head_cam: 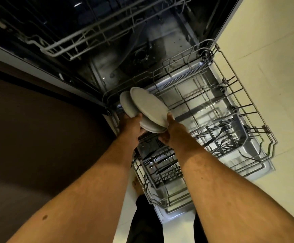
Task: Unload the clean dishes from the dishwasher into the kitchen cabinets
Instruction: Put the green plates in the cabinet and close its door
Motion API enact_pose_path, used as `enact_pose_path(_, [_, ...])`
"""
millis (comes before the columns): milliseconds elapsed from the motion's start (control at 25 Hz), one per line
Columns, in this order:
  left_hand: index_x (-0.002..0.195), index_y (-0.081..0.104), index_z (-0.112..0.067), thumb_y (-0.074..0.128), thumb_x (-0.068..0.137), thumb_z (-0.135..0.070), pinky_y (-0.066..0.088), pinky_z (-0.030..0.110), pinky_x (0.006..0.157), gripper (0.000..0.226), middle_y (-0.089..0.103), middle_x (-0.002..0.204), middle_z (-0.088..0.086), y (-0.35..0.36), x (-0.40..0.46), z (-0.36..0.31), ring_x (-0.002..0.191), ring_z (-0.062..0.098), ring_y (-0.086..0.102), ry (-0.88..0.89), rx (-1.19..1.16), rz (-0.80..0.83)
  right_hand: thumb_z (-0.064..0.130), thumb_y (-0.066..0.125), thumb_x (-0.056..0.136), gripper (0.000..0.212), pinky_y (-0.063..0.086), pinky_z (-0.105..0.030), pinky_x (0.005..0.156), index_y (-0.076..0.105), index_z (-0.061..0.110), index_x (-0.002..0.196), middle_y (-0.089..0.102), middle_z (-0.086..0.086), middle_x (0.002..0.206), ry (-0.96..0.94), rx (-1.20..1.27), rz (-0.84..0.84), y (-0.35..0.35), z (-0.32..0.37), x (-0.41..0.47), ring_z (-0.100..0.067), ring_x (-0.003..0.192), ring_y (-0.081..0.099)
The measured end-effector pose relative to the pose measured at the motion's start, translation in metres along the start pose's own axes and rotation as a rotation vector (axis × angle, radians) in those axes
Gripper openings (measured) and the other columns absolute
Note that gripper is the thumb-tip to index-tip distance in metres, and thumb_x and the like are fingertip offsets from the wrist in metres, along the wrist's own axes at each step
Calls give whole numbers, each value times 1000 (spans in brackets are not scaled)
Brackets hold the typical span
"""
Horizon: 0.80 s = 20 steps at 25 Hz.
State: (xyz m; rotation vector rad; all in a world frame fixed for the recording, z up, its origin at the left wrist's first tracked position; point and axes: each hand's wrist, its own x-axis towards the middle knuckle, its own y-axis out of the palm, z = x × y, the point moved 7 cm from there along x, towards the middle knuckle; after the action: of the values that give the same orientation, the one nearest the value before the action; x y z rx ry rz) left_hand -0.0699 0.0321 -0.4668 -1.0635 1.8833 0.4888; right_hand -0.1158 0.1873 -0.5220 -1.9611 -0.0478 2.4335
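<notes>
The dishwasher stands open with its lower rack [218, 109] pulled out over the door. Above the rack's left end I hold grey plates. My left hand [131, 126] grips one plate [127, 106] at its lower edge. My right hand [170, 129] grips a larger grey plate [148, 104] by its near rim, and another plate edge [149, 128] shows just under it, between both hands. The plates overlap and tilt away from me. Which hand carries the lowest plate is unclear.
A cutlery basket [221, 137] with forks and knives sits in the rack's near right part; more dark utensils [162, 165] lie in the rack near me. The upper rack [93, 37] is slid partly out above. A dark counter or cabinet front [37, 128] is at left, pale floor [274, 58] at right.
</notes>
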Motion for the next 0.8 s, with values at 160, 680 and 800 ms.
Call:
enact_pose_path(160, [126, 56, -20, 64, 92, -10, 57, 32, 62, 36, 59, 119, 9, -9, -7, 2, 97, 26, 61, 4, -17, -83, 40, 75, 85, 46, 56, -36, 62, 51, 15, 114, 59, -11, 104, 31, -18, 14, 2, 2, 1, -26, 89, 61])
enact_pose_path(680, [130, 55, -17, 59, 94, -7, 54, 37, 65, 38, 61, 119, 11, -45, -112, -6, 99, 29, 60, 47, -119, -203, 4, 57, 97, 16, 56, -29, 48, 50, 3, 111, 58, -18, 95, 119, 314, 235, -38, -24, -101, -28, 82, 57])
enact_pose_path(800, [134, 53, -16, 57, 95, -6, 53, 43, 73, 40, 61, 121, 13, -50, -163, -17, 100, 30, 59, 63, -211, -154, 1, 62, 93, 22, 53, -32, 50, 55, 6, 113, 61, -15, 96, 29, 302, 189, -65, -9, -144, -27, 82, 56])
